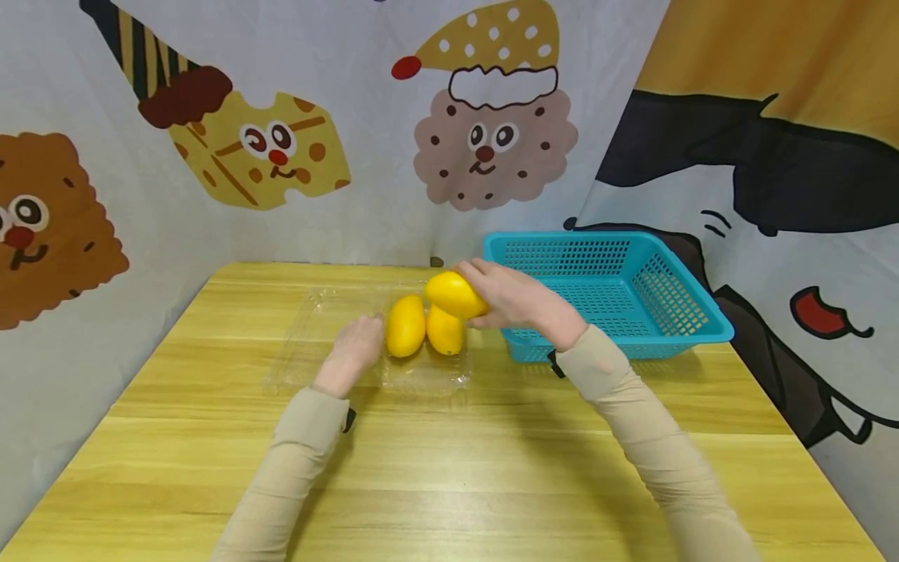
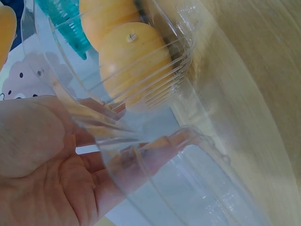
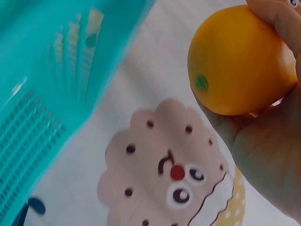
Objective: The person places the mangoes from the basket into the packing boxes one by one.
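My right hand (image 1: pixel 511 295) grips a yellow mango (image 1: pixel 452 293), holding it above the right half of a clear plastic clamshell box (image 1: pixel 421 380). In the right wrist view that mango (image 3: pixel 235 61) shows a small green stem spot, with fingers and thumb around it. Two more mangoes, one on the left (image 1: pixel 405 328) and one on the right (image 1: pixel 445 334), lie side by side in the box; the raised one partly covers the second. At the box's middle fold, my left hand (image 1: pixel 357 343) holds the plastic edge, its fingers (image 2: pixel 117 183) seen partly through the clear wall.
A blue perforated plastic basket (image 1: pixel 618 341) stands at the right back of the wooden table (image 1: pixel 435 476). The box's transparent lid half (image 1: pixel 309 328) lies spread to the left. Behind the table hangs a cartoon-printed cloth (image 1: pixel 379 226).
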{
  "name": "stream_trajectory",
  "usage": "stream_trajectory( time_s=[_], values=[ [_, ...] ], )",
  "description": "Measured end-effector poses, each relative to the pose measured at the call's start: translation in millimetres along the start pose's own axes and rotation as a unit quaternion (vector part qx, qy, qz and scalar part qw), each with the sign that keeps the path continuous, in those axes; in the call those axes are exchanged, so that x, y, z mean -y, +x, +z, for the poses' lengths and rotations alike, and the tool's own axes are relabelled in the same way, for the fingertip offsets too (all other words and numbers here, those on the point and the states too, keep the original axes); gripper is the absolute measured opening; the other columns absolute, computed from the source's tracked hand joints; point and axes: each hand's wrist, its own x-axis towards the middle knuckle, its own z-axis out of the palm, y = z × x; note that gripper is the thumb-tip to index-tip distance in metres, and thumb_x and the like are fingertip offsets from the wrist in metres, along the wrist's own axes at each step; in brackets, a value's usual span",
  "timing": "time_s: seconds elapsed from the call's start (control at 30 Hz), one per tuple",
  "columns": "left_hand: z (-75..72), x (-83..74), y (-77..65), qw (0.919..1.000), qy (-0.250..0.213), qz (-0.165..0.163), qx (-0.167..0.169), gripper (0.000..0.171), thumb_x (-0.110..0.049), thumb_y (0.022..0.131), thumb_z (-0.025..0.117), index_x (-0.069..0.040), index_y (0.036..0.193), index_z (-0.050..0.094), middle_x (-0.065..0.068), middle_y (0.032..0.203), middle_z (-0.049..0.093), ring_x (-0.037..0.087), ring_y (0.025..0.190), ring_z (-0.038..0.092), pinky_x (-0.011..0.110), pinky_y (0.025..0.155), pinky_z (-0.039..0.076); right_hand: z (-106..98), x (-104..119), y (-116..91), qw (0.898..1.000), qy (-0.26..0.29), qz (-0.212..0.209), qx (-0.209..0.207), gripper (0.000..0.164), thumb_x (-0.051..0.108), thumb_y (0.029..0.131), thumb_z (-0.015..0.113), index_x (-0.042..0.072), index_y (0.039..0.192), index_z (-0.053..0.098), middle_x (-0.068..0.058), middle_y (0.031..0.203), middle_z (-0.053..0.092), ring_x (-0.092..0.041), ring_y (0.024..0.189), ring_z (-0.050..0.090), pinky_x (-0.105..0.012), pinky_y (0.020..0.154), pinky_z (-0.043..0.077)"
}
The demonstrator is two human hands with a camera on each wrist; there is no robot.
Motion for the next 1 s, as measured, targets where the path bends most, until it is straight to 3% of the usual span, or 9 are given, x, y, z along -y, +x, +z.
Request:
stream_trajectory(
  time_s=[0.2,0.4,0.7,1.0],
  values=[
    [0.1,1.0,0.1,1.0,0.008,0.003,0.0,0.04,0.006,0.094,0.043,0.013,0.133,0.043,0.018,0.075,0.059,0.015,0.052,0.045,0.018,0.04,0.035,27.2,18.5,5.6,1.0,0.009,-0.008,0.014,0.074,0.03,0.076,0.079,0.005,0.134,0.04,-0.017,0.124,0.055,-0.027,0.103,0.059,-0.04,0.09,0.053],
    [0.0,0.9,-0.4,0.9999,0.01,0.009,-0.01,0.039,0.008,0.092,0.044,0.014,0.13,0.046,0.019,0.074,0.059,0.017,0.053,0.046,0.019,0.04,0.036,52.4,25.5,9.8,0.998,0.018,0.014,0.057,0.078,0.036,0.078,0.077,0.008,0.138,0.037,-0.014,0.125,0.055,-0.024,0.098,0.06,-0.038,0.086,0.054],
    [0.1,2.6,0.9,0.9998,0.012,0.01,-0.009,0.037,0.007,0.093,0.044,0.014,0.128,0.048,0.023,0.082,0.061,0.021,0.059,0.051,0.024,0.044,0.042,71.9,36.8,17.8,0.987,0.028,0.038,0.156,0.077,0.044,0.083,0.07,0.008,0.139,0.032,-0.014,0.129,0.054,-0.025,0.104,0.06,-0.038,0.091,0.052],
    [-0.6,1.9,0.3,1.0,0.0,0.004,-0.001,0.036,0.004,0.096,0.04,0.012,0.13,0.047,0.015,0.07,0.055,0.017,0.052,0.044,0.02,0.04,0.034,86.6,44.3,19.7,0.978,0.033,0.067,0.195,0.075,0.048,0.088,0.061,0.003,0.141,0.032,-0.016,0.137,0.05,-0.027,0.124,0.051,-0.039,0.105,0.045]
  ],
)
